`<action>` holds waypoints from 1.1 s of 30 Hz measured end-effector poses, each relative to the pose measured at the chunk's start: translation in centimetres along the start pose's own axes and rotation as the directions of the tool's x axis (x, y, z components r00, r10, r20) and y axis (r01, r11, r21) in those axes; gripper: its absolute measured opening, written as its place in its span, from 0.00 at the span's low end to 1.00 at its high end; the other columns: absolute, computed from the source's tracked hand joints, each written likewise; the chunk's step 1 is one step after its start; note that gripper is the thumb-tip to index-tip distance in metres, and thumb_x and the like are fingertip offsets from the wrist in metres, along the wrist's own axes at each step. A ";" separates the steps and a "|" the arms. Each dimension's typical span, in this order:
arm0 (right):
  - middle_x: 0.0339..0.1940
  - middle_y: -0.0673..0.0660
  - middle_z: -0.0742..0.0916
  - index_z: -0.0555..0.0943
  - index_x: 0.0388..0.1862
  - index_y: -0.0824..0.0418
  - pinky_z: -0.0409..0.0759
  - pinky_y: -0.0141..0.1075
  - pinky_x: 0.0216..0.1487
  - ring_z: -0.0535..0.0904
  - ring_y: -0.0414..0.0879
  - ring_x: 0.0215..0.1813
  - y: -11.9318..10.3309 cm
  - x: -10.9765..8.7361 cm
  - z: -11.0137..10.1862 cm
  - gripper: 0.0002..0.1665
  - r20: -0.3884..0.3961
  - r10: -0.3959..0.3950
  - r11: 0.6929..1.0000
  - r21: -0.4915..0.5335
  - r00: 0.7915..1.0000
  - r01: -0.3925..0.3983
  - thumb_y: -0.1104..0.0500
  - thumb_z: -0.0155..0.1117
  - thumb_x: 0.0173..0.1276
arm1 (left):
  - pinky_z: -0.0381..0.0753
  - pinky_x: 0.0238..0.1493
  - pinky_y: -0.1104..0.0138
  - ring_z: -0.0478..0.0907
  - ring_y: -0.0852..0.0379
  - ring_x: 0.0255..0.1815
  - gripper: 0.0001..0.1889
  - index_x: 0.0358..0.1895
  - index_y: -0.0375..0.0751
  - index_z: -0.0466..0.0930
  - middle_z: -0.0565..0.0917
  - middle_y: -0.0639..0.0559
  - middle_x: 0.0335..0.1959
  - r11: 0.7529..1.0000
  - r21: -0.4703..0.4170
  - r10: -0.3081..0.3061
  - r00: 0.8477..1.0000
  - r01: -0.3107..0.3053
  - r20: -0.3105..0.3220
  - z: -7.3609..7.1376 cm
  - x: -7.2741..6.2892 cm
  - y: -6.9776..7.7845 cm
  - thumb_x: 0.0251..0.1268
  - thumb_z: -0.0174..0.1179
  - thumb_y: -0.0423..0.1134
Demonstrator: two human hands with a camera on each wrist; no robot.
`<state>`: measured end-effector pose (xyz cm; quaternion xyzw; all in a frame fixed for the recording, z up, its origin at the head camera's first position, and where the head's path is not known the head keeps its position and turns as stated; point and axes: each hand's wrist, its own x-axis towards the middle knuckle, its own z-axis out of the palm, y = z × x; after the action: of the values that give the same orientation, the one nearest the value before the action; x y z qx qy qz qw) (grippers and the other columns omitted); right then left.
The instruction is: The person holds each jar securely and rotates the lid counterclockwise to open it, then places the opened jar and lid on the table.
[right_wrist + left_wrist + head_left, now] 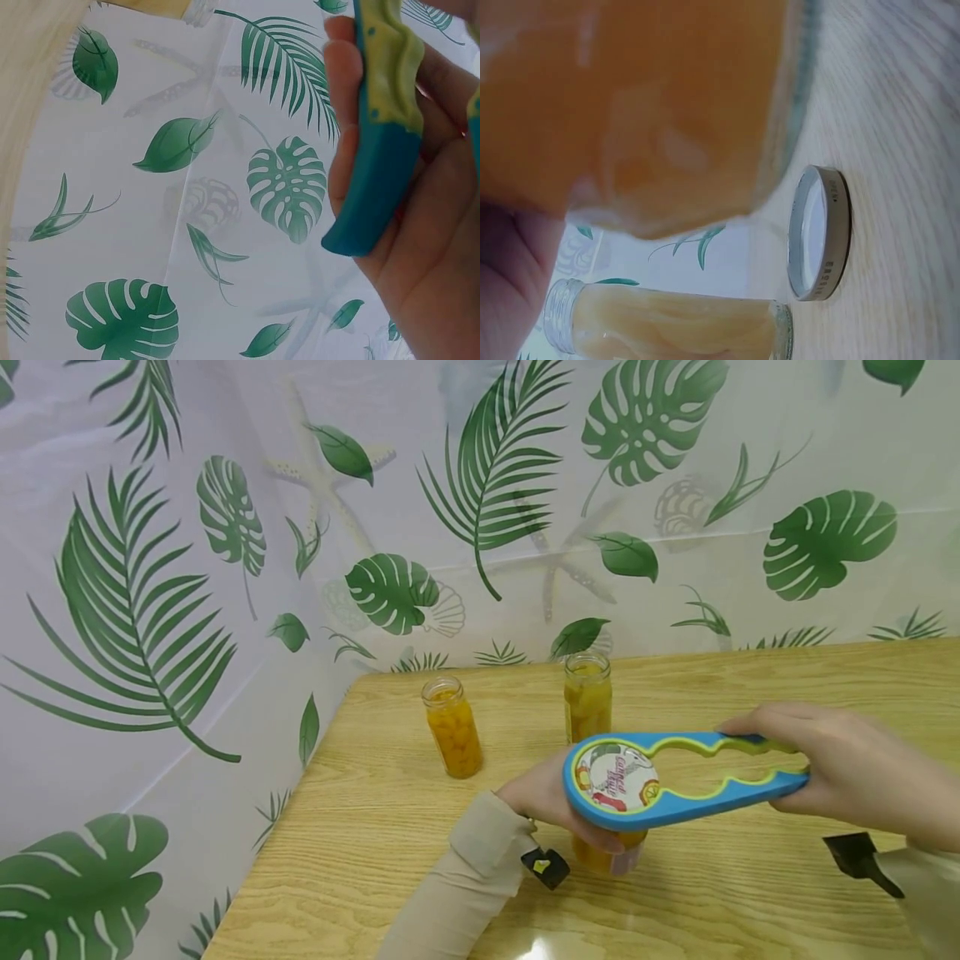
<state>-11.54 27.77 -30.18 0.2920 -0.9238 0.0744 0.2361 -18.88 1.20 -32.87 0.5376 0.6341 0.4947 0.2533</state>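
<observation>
My left hand (546, 792) grips a glass jar of orange fruit (600, 856) around its side, upright on the table. A printed lid (617, 777) tops this jar. Around the lid sits the wide ring end of a blue and yellow-green jar opener (712, 804). My right hand (855, 772) holds the opener by its far end, fingers and thumb wrapped about the handle (382, 172). In the left wrist view the orange jar fills the upper left, and the palm lies against it.
An uncovered jar of orange fruit (453, 731) stands back left. Behind the opener is an uncovered jar of pale yellow fruit (588, 702). A loose metal lid (821, 232) lies on the table near it. A leaf-patterned sheet (487, 593) hangs along the table's back and left edges.
</observation>
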 end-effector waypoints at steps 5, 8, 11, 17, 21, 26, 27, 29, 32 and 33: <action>0.37 0.47 0.81 0.78 0.42 0.54 0.75 0.35 0.26 0.77 0.43 0.34 0.1 0.0 0.1 0.37 0.014 -0.004 1.000 0.012 1.000 0.004 0.62 0.75 0.23 | 0.65 0.55 0.69 0.66 0.70 0.44 0.39 0.54 0.22 0.59 0.67 0.28 0.48 0.998 -0.059 0.000 0.999 0.002 0.038 0.1 0.0 -0.2 0.29 0.64 0.12; 0.38 0.46 0.81 0.78 0.43 0.53 0.75 0.36 0.27 0.77 0.43 0.36 0.0 0.0 0.1 0.38 0.028 -0.007 1.000 0.017 1.000 0.007 0.63 0.75 0.22 | 0.65 0.55 0.69 0.66 0.70 0.44 0.38 0.54 0.23 0.59 0.67 0.29 0.48 0.998 -0.061 0.005 0.998 -0.001 0.056 0.0 -0.1 -0.2 0.30 0.64 0.13; 0.38 0.46 0.81 0.77 0.44 0.53 0.75 0.36 0.28 0.76 0.43 0.36 0.0 0.0 0.0 0.40 0.041 -0.007 1.000 0.024 0.999 0.006 0.63 0.75 0.21 | 0.65 0.55 0.69 0.66 0.70 0.44 0.38 0.54 0.22 0.58 0.66 0.28 0.49 0.998 -0.062 -0.002 0.997 0.006 0.072 0.1 -0.2 -0.1 0.30 0.63 0.13; 0.39 0.44 0.80 0.77 0.45 0.53 0.76 0.34 0.29 0.76 0.42 0.37 -0.1 -0.1 -0.1 0.41 0.053 -0.014 0.999 0.032 0.998 0.013 0.63 0.76 0.21 | 0.64 0.56 0.69 0.65 0.71 0.44 0.38 0.54 0.19 0.56 0.65 0.27 0.49 0.998 -0.055 -0.022 0.992 0.029 0.124 0.1 -0.2 0.4 0.30 0.62 0.12; 0.40 0.43 0.80 0.77 0.46 0.52 0.75 0.33 0.29 0.75 0.39 0.36 0.0 -0.1 -0.1 0.42 0.066 -0.025 0.999 0.038 0.998 0.023 0.63 0.77 0.21 | 0.63 0.57 0.69 0.64 0.71 0.44 0.39 0.53 0.18 0.55 0.64 0.25 0.49 0.998 -0.068 -0.009 0.989 0.019 0.149 0.2 -0.2 0.4 0.29 0.62 0.11; 0.39 0.42 0.80 0.76 0.46 0.53 0.75 0.32 0.29 0.74 0.38 0.36 0.1 -0.3 0.0 0.43 0.082 -0.035 0.999 0.042 0.996 0.032 0.62 0.77 0.20 | 0.62 0.57 0.70 0.64 0.71 0.44 0.39 0.53 0.17 0.54 0.63 0.24 0.49 0.995 -0.093 -0.006 0.985 0.022 0.174 0.4 -0.1 0.4 0.28 0.61 0.10; 0.40 0.43 0.80 0.76 0.47 0.53 0.75 0.33 0.29 0.74 0.38 0.36 0.1 -0.3 0.1 0.44 0.085 -0.035 0.999 0.043 0.996 0.032 0.62 0.78 0.20 | 0.63 0.57 0.70 0.64 0.71 0.44 0.39 0.53 0.17 0.54 0.63 0.24 0.49 0.996 -0.091 -0.007 0.984 0.024 0.176 0.4 -0.1 0.4 0.28 0.62 0.10; 0.40 0.43 0.80 0.76 0.47 0.53 0.75 0.33 0.30 0.74 0.38 0.36 0.2 -0.3 0.1 0.44 0.084 -0.045 0.998 0.047 0.995 0.041 0.61 0.78 0.20 | 0.62 0.57 0.70 0.64 0.71 0.44 0.39 0.53 0.17 0.54 0.63 0.24 0.49 0.995 -0.093 -0.007 0.984 0.023 0.177 0.4 -0.1 0.4 0.28 0.62 0.10; 0.40 0.43 0.80 0.76 0.48 0.53 0.75 0.32 0.30 0.74 0.37 0.37 0.4 -0.4 0.2 0.45 0.065 -0.082 0.995 0.059 0.995 0.078 0.58 0.79 0.20 | 0.62 0.57 0.70 0.64 0.71 0.44 0.39 0.53 0.17 0.54 0.63 0.24 0.49 0.996 -0.091 -0.002 0.984 0.018 0.179 0.4 -0.1 0.3 0.28 0.62 0.10; 0.40 0.43 0.80 0.76 0.49 0.53 0.75 0.32 0.30 0.74 0.37 0.37 0.5 -0.5 0.3 0.45 0.059 -0.095 0.994 0.065 0.994 0.091 0.57 0.79 0.21 | 0.62 0.57 0.70 0.64 0.71 0.44 0.39 0.53 0.17 0.55 0.63 0.24 0.49 0.996 -0.085 -0.002 0.984 0.018 0.180 0.3 -0.1 0.3 0.28 0.62 0.10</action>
<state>-11.61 28.35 -30.63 0.3440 -0.9134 0.0829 0.2014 -18.46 1.24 -32.78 0.5654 0.5893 0.4699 0.3349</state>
